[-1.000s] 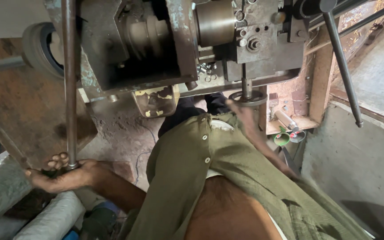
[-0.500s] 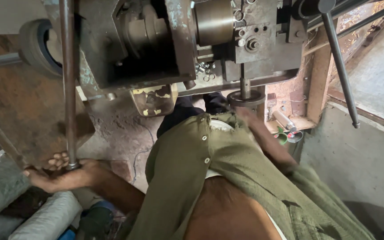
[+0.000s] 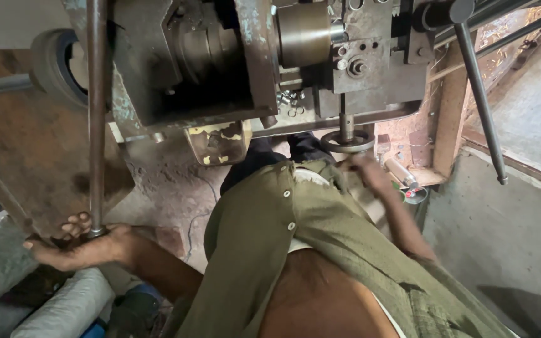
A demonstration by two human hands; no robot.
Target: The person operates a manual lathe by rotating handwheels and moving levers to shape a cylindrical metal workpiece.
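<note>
Two bare hands are at work on an old lathe-like machine (image 3: 233, 69), seen from above past an open olive shirt (image 3: 295, 238). The left hand (image 3: 79, 245) sits at the bottom end of a long steel rod (image 3: 96, 112) that runs straight up the left of the view, crossing in front of the machine's grey, paint-chipped body. Its fingers (image 3: 76, 224) curl around the rod's lower tip and the palm cups under it — the grip is closed on the rod. Just below that hand lie pale grey sacks (image 3: 64, 307), and a brown metal plate (image 3: 26, 163) slopes behind it.

The right hand (image 3: 367, 172) reaches forward to a small round handwheel (image 3: 347, 141) that hangs on a short vertical shaft under the machine's carriage. The hand lies right at the wheel's near rim, but it is blurred, so I cannot tell whether its grip is closed on the wheel or only touching it.

Above the wheel sits a brassy cylindrical chuck (image 3: 305, 34) next to a block with bolts and holes. A second, thinner lever bar (image 3: 480, 103) slants down on the right, well apart from both hands, over a concrete ledge (image 3: 527, 119). A small green and red object (image 3: 414, 193) lies near the right forearm
</note>
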